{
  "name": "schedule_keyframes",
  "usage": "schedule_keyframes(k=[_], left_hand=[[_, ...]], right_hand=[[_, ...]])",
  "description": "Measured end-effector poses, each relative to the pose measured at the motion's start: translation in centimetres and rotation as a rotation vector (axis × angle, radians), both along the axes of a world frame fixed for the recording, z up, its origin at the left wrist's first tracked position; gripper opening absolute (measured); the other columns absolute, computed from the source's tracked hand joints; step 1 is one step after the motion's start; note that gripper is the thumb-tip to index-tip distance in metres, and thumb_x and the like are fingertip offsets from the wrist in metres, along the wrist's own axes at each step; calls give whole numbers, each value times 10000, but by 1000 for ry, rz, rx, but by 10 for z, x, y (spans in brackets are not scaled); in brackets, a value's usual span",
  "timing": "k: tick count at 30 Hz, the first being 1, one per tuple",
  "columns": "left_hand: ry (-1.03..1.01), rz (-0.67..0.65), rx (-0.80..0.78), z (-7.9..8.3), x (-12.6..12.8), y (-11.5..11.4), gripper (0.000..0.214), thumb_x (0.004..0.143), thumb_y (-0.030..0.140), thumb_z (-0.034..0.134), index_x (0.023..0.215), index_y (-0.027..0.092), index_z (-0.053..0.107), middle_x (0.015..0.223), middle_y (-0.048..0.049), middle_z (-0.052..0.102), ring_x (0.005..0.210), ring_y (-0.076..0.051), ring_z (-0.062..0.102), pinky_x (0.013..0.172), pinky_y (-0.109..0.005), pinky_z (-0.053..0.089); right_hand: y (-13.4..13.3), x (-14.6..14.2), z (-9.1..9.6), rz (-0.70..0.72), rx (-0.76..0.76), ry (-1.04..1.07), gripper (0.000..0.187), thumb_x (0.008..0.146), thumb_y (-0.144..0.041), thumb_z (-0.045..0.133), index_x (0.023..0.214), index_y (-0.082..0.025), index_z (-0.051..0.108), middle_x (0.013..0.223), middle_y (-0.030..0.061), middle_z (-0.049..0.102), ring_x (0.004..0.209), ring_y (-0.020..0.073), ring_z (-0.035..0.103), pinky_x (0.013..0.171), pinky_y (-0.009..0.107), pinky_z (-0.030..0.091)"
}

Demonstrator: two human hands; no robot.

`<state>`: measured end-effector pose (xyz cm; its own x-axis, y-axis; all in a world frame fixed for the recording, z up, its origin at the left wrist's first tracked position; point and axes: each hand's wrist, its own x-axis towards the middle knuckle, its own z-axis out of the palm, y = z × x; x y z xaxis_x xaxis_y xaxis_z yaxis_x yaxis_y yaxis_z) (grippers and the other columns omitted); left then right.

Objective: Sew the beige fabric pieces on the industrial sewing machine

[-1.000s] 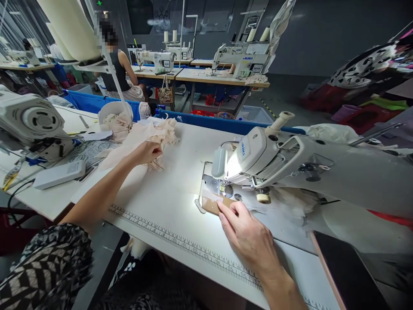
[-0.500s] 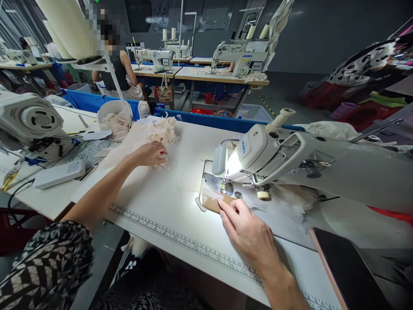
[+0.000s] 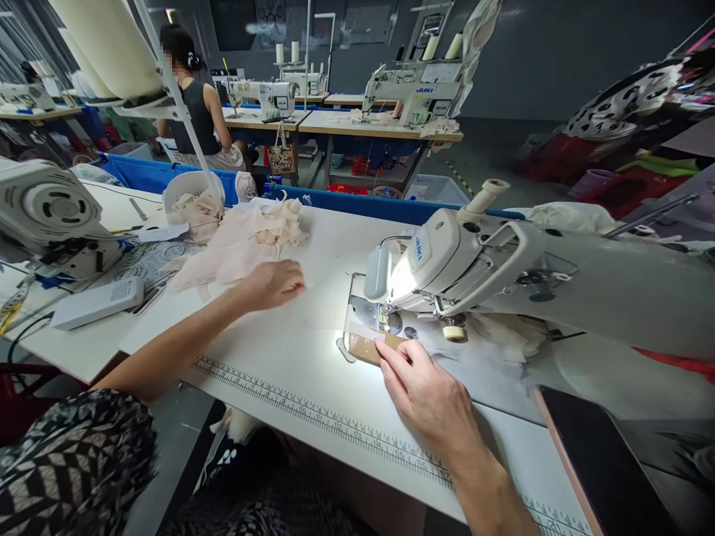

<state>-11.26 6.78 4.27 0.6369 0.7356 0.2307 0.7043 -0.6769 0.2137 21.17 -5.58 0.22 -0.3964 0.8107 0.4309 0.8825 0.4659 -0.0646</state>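
Observation:
My left hand (image 3: pixel 273 284) hovers over the white sewing table, its fingers curled together; whatever they hold, if anything, is hidden. Behind it lies a heap of thin peach fabric pieces (image 3: pixel 246 242). My right hand (image 3: pixel 427 391) rests at the front of the JUKI sewing machine (image 3: pixel 441 253). Its thumb and fingertips press together on a small pale fabric piece (image 3: pixel 380 337), lying over a brown plate cover (image 3: pixel 363 348). The machine's lamp lights the presser foot (image 3: pixel 385 318), just beyond those fingertips.
A printed ruler (image 3: pixel 324 418) runs along the front edge. At right lies a phone (image 3: pixel 603 461). A white box (image 3: pixel 98 303) and another machine (image 3: pixel 50 216) stand left. Thread cones (image 3: pixel 109 48) rise upper left. A person (image 3: pixel 195 112) sits beyond the blue trough (image 3: pixel 346 205).
My left hand has moved right and slightly nearer, away from the peach fabric, and its fingers have closed. My right hand stays in place. The view has shifted slightly.

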Motion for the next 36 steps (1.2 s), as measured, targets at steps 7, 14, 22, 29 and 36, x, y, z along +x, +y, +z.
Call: schedule_keyframes(k=[7, 14, 22, 29, 36], left_hand=[[52, -88, -78, -2, 18, -11, 252, 970, 325, 562, 1119, 161, 683, 1164, -123, 699, 1108, -276, 609, 976, -383, 459], [175, 22, -170, 2, 25, 0, 235, 949, 396, 606, 857, 182, 640, 850, -76, 708, 955, -278, 626, 1026, -428, 410], [-214, -12, -378, 19, 18, 3, 241, 941, 383, 542, 836, 181, 621, 769, -34, 687, 673, -161, 622, 688, -270, 477], [-125, -276, -554, 48, 76, -13, 151, 878, 194, 589, 729, 170, 588, 636, 20, 620, 571, -88, 518, 592, -224, 388], [-113, -148, -637, 5, 133, -13, 69, 899, 166, 633, 835, 162, 659, 842, -1, 719, 781, -130, 630, 705, -229, 446]], right_hand=[[0, -1, 1, 2, 14, -16, 461, 1072, -318, 363, 1211, -170, 778, 848, 74, 638, 648, 158, 594, 527, 294, 407], [-1, -1, 1, 0, 9, -57, 469, 1079, -336, 360, 1245, -164, 763, 871, 84, 643, 667, 166, 580, 548, 302, 396], [-3, -5, 4, -29, -13, -81, 475, 1084, -361, 356, 1255, -176, 758, 882, 84, 638, 656, 161, 534, 540, 296, 350], [-4, -8, 5, -35, -6, -105, 447, 1082, -338, 378, 1276, -174, 746, 883, 84, 633, 666, 164, 519, 571, 302, 347], [-4, -7, 4, -34, 0, -80, 433, 1077, -320, 373, 1129, -193, 784, 869, 70, 614, 690, 163, 501, 591, 302, 321]])
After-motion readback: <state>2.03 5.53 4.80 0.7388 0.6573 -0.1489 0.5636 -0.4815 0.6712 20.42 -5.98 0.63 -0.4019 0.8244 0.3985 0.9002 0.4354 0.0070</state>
